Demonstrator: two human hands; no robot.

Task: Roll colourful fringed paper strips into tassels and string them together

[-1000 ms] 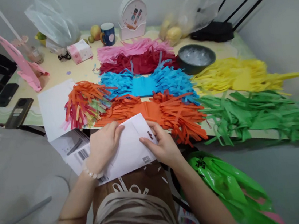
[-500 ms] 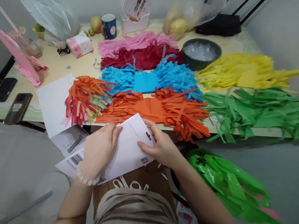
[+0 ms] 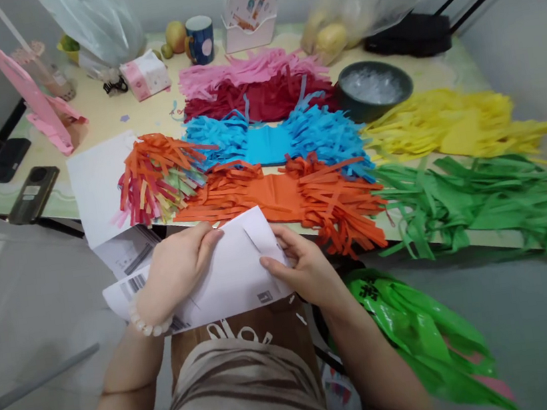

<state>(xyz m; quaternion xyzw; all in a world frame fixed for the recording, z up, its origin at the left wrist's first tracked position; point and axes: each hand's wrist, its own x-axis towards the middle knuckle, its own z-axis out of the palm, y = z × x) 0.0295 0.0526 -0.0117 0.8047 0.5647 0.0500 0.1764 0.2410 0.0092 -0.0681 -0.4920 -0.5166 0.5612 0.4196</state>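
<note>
Over my lap I hold a flat white paper packet (image 3: pixel 233 264) with a barcode near its left end and a small printed square at the lower right. My left hand (image 3: pixel 183 267) grips its left part, thumb lying along the top face, fingers hidden underneath. At the right end my right hand (image 3: pixel 304 265) pinches it between the thumb on top and fingers behind the edge. Just beyond the packet lies an orange fringed tissue-paper piece (image 3: pixel 279 194). A multicoloured tassel bundle (image 3: pixel 158 173) rests left of it, on a white sheet (image 3: pixel 94 181).
Behind are blue (image 3: pixel 268 145), dark red (image 3: pixel 259 99) and pink (image 3: pixel 246 71) fringes. Yellow (image 3: pixel 465 126) and green fringes (image 3: pixel 485 204) lie right, near a dark bowl (image 3: pixel 374 87). A mug (image 3: pixel 200 40) and phones (image 3: pixel 33 195) share the table. A green plastic bag (image 3: pixel 421 333) hangs below.
My right hand has shifted slightly rightward, and its fingers now cover the cut-out hole at the packet's right end. The packet's left end looks more curled.
</note>
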